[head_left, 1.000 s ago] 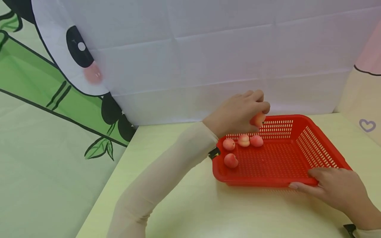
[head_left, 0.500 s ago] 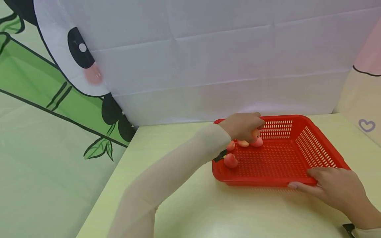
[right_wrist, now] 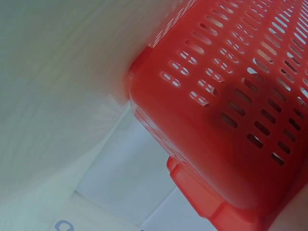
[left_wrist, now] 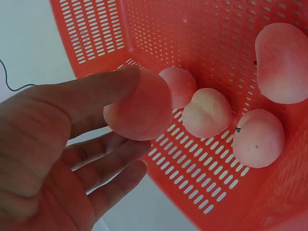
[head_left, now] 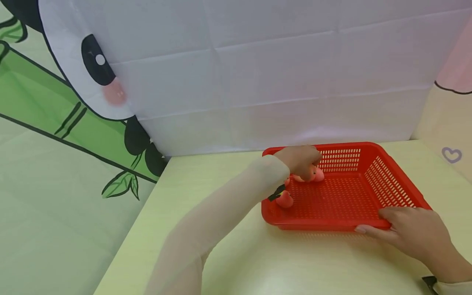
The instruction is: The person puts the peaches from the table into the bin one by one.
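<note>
My left hand (head_left: 299,159) reaches over the back left part of a red plastic basket (head_left: 313,225). It pinches a peach (left_wrist: 142,108) between thumb and fingers, seen large in the left wrist view. Beyond that fruit lie several other peaches in the basket: a pink one (left_wrist: 179,86), a yellowish one (left_wrist: 207,114), one with a dark stem (left_wrist: 260,138) and one set apart (left_wrist: 283,62). At the front right corner my right hand (head_left: 416,231) grips the basket's rim, thumb outside and fingers over the edge. The forearm hides part of the left rim.
The basket stands on a pale yellow table (head_left: 228,254). Close behind it hangs a whitish cloth backdrop (head_left: 258,82), with a printed green bamboo stalk (head_left: 73,110) at the left. The basket's perforated underside (right_wrist: 226,77) fills much of the right wrist view.
My left hand has come down from above the back rim into the basket, bringing the peach close to the other peaches. The right hand keeps its grip on the rim.
</note>
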Motion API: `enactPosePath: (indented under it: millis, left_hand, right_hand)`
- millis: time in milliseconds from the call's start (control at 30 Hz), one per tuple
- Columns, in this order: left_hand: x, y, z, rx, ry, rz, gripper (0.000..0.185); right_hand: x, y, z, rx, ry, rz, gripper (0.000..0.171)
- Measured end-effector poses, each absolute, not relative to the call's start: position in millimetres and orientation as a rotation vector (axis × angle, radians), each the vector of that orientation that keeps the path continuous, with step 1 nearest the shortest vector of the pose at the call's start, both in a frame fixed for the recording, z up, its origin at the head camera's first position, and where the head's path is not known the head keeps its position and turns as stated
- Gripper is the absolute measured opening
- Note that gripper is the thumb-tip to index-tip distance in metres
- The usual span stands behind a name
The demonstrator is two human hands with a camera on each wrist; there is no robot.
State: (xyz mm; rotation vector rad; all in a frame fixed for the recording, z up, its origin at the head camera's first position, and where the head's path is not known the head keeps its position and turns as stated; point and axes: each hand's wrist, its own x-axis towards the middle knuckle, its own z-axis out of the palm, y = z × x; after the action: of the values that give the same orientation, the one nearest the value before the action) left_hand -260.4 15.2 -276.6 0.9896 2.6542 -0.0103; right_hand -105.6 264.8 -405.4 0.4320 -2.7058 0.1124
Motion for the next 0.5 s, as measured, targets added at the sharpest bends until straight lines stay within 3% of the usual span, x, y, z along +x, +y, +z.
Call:
enactPosePath:
  millis: [200,367,500]
  left_hand:
    - [-249.4,16.5,-280.1,0.867,2.668,-0.067,0.011]
    - [-238.6,21.6,-281.1,0.794,2.648,-0.178,0.019]
    - [-228.0,22.9,-278.0,0.592,2.609,-0.065,0.031]
  right_hand:
    - [-106.5,264.6,-406.3,0.445,-2.672,0.104,0.062]
    - [-105.9,263.6,-405.1,0.435,-2.700,0.098,0.062]
    - [-104.9,262.6,-404.6,0.423,-2.731,0.100,0.061]
